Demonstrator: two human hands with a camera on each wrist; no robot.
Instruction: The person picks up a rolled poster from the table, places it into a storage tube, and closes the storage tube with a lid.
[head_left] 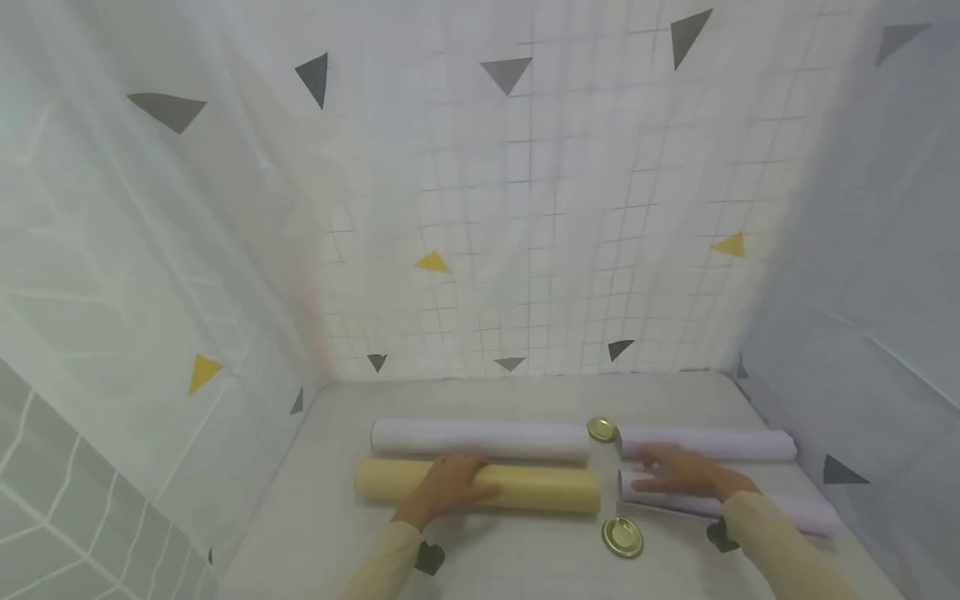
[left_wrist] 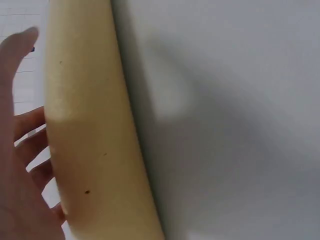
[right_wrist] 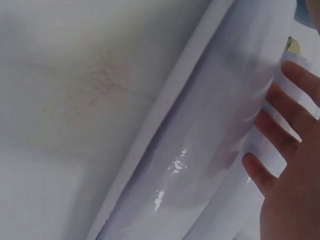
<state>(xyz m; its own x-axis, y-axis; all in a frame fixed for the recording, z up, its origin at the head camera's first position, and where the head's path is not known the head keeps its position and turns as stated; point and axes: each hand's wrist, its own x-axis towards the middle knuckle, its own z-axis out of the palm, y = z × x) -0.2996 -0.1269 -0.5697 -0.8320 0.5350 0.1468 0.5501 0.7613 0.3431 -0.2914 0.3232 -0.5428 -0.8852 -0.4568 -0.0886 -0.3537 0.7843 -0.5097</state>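
Note:
A yellow roll (head_left: pixel 540 487) lies crosswise on the white surface, with my left hand (head_left: pixel 450 483) over its middle. In the left wrist view the fingers (left_wrist: pixel 32 142) reach along the roll's far side, and the thumb stands away from it. Just behind lies a white roll (head_left: pixel 480 438). On the right, my right hand (head_left: pixel 682 471) is over two glossy pale lilac rolls, the near one (head_left: pixel 787 510) and the far one (head_left: pixel 720 443). Its fingers (right_wrist: pixel 280 132) are spread and loosely bent beside the near roll, gripping nothing.
Two round gold lids lie between the left and right rolls, one at the back (head_left: pixel 602 429) and one in front (head_left: pixel 622 537). A white gridded sheet with grey and yellow triangles (head_left: pixel 517 208) rises behind. Pale sheeting (head_left: pixel 885 250) stands at both sides.

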